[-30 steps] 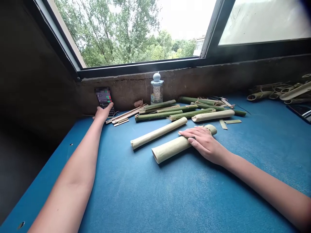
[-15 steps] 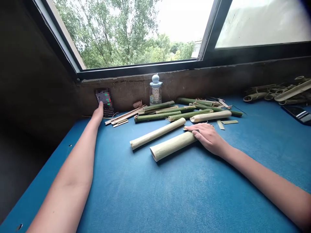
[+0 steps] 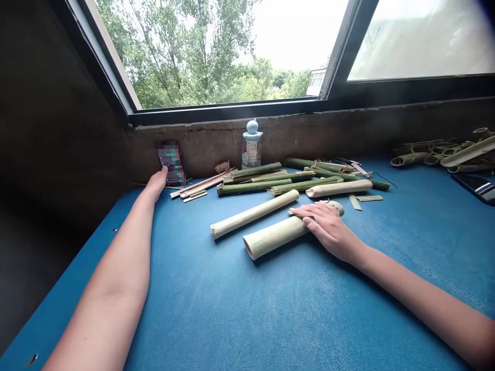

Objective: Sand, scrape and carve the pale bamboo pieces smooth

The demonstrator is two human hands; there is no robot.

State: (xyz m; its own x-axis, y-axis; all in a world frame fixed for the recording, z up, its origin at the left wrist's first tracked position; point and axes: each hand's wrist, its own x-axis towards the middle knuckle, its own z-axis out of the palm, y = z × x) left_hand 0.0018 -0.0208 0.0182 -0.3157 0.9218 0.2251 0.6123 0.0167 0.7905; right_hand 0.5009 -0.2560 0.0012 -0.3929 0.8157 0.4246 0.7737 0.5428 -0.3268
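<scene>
At the far left, my left hand (image 3: pixel 157 184) reaches to a phone (image 3: pixel 172 167) that stands upright near the wall. Its thumb overlaps the left edge of the lit screen; the other fingers are hidden. My right hand (image 3: pixel 325 226) lies over the far end of a thick, peeled bamboo tube (image 3: pixel 274 238), fingers across the top and thumb on the near side. A thin dark piece (image 3: pixel 302 215) sticks out under these fingers; its kind is unclear. Just behind lies a thinner peeled bamboo tube (image 3: pixel 253 215), touched by neither hand.
Green bamboo pieces (image 3: pixel 255 186) and thin strips (image 3: pixel 204 184) lie along the wall by a lidded jar (image 3: pixel 252 149). Another peeled bamboo piece (image 3: pixel 340 188) is behind my right hand. More bamboo (image 3: pixel 448 152) and a dark glossy object (image 3: pixel 475 186) sit far right on the blue tabletop (image 3: pixel 240 314).
The keyboard on the phone's screen is gone. My right hand has shifted slightly on the thick tube, showing more of its far end. The whole view has moved a little.
</scene>
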